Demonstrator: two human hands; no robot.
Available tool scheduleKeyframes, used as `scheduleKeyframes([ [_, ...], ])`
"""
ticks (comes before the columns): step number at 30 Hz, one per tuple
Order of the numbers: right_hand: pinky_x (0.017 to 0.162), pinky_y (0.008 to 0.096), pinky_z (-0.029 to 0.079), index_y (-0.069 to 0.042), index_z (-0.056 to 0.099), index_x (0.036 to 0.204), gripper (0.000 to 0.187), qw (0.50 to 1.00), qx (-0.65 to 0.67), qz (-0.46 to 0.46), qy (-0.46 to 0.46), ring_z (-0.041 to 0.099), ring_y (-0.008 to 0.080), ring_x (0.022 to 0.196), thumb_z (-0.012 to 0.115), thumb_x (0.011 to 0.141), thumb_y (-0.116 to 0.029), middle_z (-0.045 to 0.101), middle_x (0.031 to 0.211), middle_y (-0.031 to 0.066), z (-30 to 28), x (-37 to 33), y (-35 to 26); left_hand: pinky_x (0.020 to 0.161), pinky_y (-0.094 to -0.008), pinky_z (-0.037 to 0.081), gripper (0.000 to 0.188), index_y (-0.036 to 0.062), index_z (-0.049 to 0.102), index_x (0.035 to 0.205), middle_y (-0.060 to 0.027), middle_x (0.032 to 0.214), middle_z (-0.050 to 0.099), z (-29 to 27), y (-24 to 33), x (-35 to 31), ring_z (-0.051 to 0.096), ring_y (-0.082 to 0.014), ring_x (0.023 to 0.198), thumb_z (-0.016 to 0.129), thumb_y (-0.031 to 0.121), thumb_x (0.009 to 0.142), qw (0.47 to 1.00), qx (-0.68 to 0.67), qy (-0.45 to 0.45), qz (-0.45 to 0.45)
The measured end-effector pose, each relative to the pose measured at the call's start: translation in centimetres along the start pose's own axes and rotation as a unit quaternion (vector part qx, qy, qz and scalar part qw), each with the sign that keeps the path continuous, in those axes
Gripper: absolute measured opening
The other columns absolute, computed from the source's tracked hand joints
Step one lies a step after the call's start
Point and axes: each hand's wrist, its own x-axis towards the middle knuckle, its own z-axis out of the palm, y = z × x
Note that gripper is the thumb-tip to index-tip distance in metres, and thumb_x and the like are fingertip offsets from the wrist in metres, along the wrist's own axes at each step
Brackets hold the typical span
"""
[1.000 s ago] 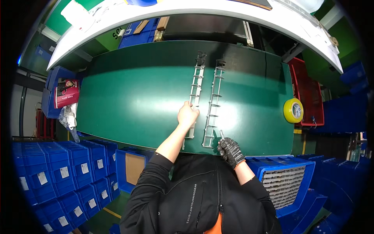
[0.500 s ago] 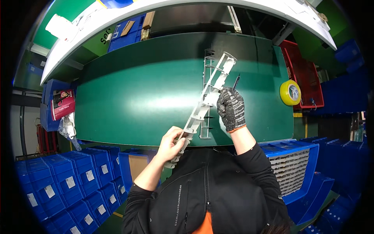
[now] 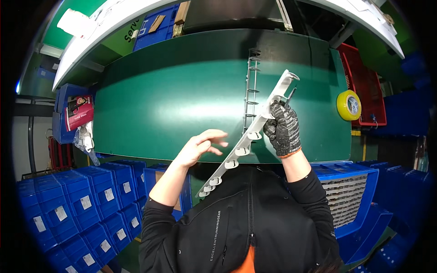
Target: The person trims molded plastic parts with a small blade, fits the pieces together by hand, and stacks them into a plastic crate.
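Observation:
My right hand (image 3: 283, 131), in a dark grey knitted glove with an orange cuff, is closed round a long, light grey slotted strip (image 3: 258, 123) with curved tabs along one side. The strip slants from the upper right down to my jacket. A slim dark pen-like tool (image 3: 291, 95) sticks up out of the same hand; its lower part is hidden. Beside the strip, my bare left hand (image 3: 195, 149) is open, fingers apart and holding nothing. Beyond the strip, a ladder-like frame (image 3: 253, 91) lies on the green table (image 3: 164, 100), partly covered by the strip.
A yellow tape roll (image 3: 349, 105) sits at the table's right edge by a red crate (image 3: 364, 86). Stacked blue bins (image 3: 68, 191) stand at lower left. A blue crate (image 3: 372, 200) at lower right holds rows of grey parts. A white shelf (image 3: 150, 11) curves along the far side.
My left hand has let go of the strip's near end and opened. The strip has turned so its tabs face right, and my right hand, still gripping it, appears slightly farther right.

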Motion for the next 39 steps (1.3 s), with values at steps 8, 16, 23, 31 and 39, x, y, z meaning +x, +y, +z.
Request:
scheduleKeyframes([
  [8, 0.044, 0.0201, 0.033, -0.002, 0.055, 0.095, 0.022, 0.883, -0.407, -0.234, -0.011, 0.038, 0.0025, 0.047, 0.043, 0.091, -0.02, 0.042, 0.055, -0.0052, -2.2, 0.7, 2.1, 0.046, -0.0233, 0.049, 0.036, 0.0011, 0.051, 0.101, -0.0126, 0.083, 0.06, 3.7, 1.6, 1.5, 0.061, -0.0184, 0.056, 0.06, 0.029, 0.081, 0.991, -0.076, 0.069, -0.088],
  [16, 0.056, 0.0297, 0.044, 0.002, 0.057, 0.093, 0.014, 0.782, -0.507, -0.337, -0.132, 0.055, 0.0187, 0.059, 0.05, 0.082, -0.005, 0.059, 0.075, 0.0103, -2.8, -2.1, 0.9, 0.049, -0.0206, 0.048, 0.039, 0.0015, 0.05, 0.113, -0.0101, 0.086, 0.062, 3.2, 1.3, 0.2, 0.062, -0.0144, 0.059, 0.058, 0.025, 0.083, 0.986, -0.081, 0.082, -0.123],
  [23, 0.06, 0.0378, 0.046, -0.001, 0.059, 0.097, 0.02, 0.656, -0.643, -0.372, -0.132, 0.057, 0.0294, 0.07, 0.052, 0.079, -0.005, 0.057, 0.079, 0.0134, -2.9, -1.6, 1.1, 0.049, -0.0206, 0.048, 0.043, 0.0012, 0.048, 0.117, -0.0118, 0.087, 0.062, 3.7, 1.5, -0.1, 0.062, -0.0152, 0.059, 0.059, 0.024, 0.082, 0.983, -0.076, 0.084, -0.141],
  [31, 0.058, 0.034, 0.045, 0.0, 0.06, 0.091, 0.016, 0.821, -0.5, -0.252, -0.11, 0.056, 0.0238, 0.062, 0.048, 0.084, -0.008, 0.06, 0.073, 0.0117, -2.2, -3.2, 0.7, 0.05, -0.0211, 0.049, 0.043, 0.0, 0.048, 0.117, -0.0134, 0.09, 0.062, 3.7, 1.6, -0.1, 0.063, -0.0167, 0.062, 0.059, 0.022, 0.082, 0.982, -0.084, 0.091, -0.145],
  [39, 0.057, 0.036, 0.044, -0.005, 0.062, 0.079, 0.014, 0.694, -0.6, -0.382, -0.108, 0.056, 0.0272, 0.064, 0.057, 0.078, -0.018, 0.058, 0.07, 0.0103, -1.6, -3.7, 2.2, 0.044, -0.0246, 0.048, 0.029, -0.0008, 0.054, 0.101, -0.0167, 0.09, 0.061, 4.4, 1.5, 0.6, 0.063, -0.0218, 0.061, 0.052, 0.024, 0.086, 0.977, -0.098, 0.135, -0.136],
])
